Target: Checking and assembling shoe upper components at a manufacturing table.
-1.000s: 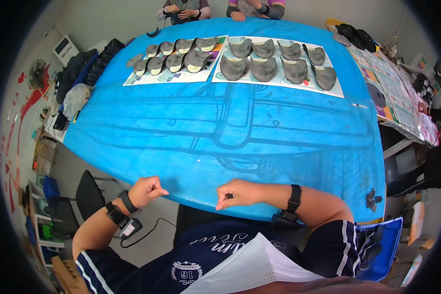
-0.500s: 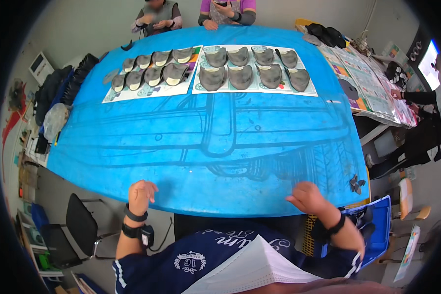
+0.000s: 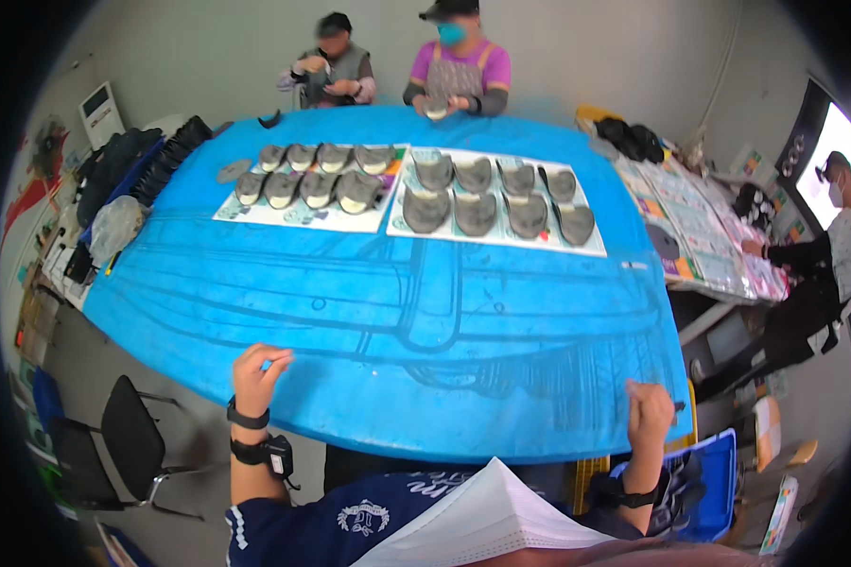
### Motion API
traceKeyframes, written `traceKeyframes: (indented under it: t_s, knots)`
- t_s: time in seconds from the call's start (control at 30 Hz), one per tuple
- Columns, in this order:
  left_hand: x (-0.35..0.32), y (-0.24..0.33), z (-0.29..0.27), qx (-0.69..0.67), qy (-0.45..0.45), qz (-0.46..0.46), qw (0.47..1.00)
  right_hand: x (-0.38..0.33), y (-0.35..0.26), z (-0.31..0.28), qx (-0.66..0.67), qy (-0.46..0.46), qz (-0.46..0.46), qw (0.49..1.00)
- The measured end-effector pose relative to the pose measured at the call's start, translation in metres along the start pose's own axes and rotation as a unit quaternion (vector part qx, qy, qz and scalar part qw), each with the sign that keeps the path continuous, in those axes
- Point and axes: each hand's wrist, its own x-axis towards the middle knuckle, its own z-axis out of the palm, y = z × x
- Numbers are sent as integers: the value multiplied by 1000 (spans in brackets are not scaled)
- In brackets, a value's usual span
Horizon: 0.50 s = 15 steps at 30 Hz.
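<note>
My left hand [image 3: 258, 376] is raised over the near left edge of the blue-covered table [image 3: 369, 406], its fingers loosely bent, apart from the thumb, and nothing visible in them. Close to the table's near right corner is my right hand [image 3: 650, 413]. Its fingers are half curled with the thumb apart, and I see nothing held. Some small dark pieces [image 3: 679, 406] lie just beside it, partly hidden. Farther off, rounded dark grey curved pieces [image 3: 476, 215] with pale linings lie in two rows on a printed sheet [image 3: 548, 248]; similar pieces [image 3: 280, 189] fill a second sheet [image 3: 246, 215].
Two people [image 3: 459, 71] are across the table, hands at its far edge. Another person [image 3: 827, 246] stands at a paper-covered side table [image 3: 704, 236]. A blue crate [image 3: 719, 487] sits by my right arm, a black chair [image 3: 132, 439] to my left. Dark stacked items [image 3: 175, 156] line the left side.
My view has tilted upward, showing more of the people opposite. My right hand has moved right, toward the small dark pieces. The left hand stays near the left edge, slightly more raised.
</note>
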Motion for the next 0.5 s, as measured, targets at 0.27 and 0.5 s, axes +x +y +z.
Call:
traceKeyframes:
  t_s: [0.27, 0.5]
  knots:
    - [64, 30, 36, -36, -133, 66, 988, 77, -73, 52, 222, -116, -201, 947]
    - [77, 12, 56, -46, -131, 250, 958, 20, 8, 5, 425, 484, 363, 674]
